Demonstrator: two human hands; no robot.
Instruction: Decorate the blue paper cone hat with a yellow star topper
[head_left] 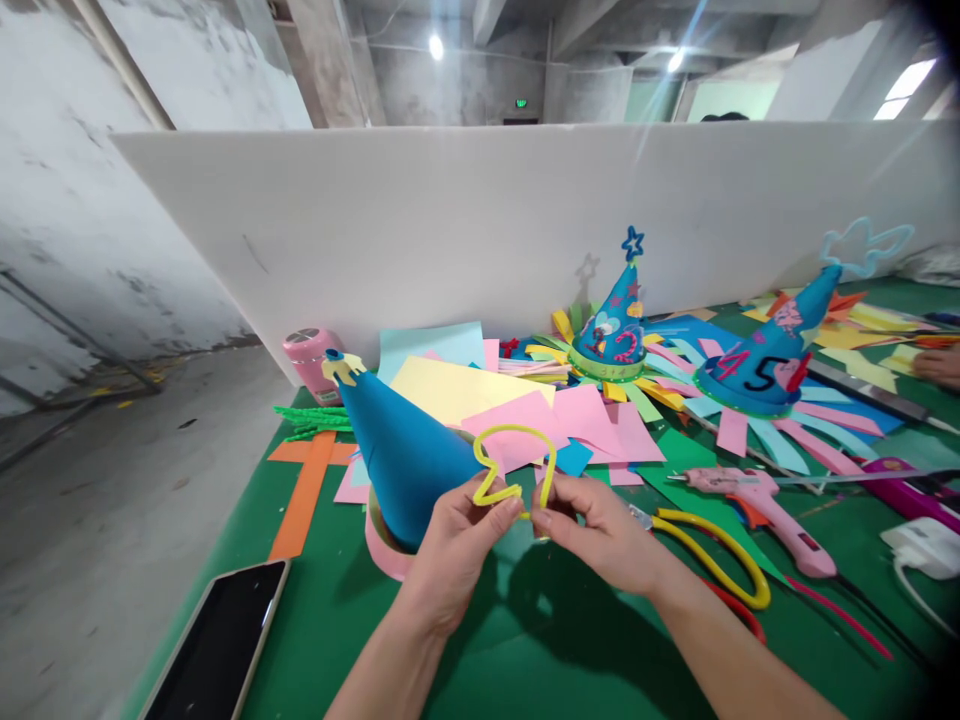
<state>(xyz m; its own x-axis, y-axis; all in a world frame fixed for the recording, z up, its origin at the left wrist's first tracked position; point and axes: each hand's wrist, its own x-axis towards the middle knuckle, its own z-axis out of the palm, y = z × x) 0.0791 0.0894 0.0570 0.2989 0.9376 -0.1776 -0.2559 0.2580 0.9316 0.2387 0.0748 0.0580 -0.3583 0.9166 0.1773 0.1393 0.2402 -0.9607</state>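
Both my hands hold a yellow pipe cleaner (512, 462) bent into a curvy loop, just above the green table (525, 640). My left hand (455, 548) pinches its lower left bend. My right hand (600, 530) pinches its lower right end. Right behind my left hand lies a blue paper cone hat (397, 450) with a pink rim, tipped on its side, point to the back left.
A phone (217, 645) lies at the near left edge. Coloured paper sheets (480, 395), two decorated blue cone hats (619, 325) (772, 350), a pink glue gun (757, 500), yellow-handled scissors (712, 555) and a white partition (480, 220) are behind. Another person's hand (937, 365) is at far right.
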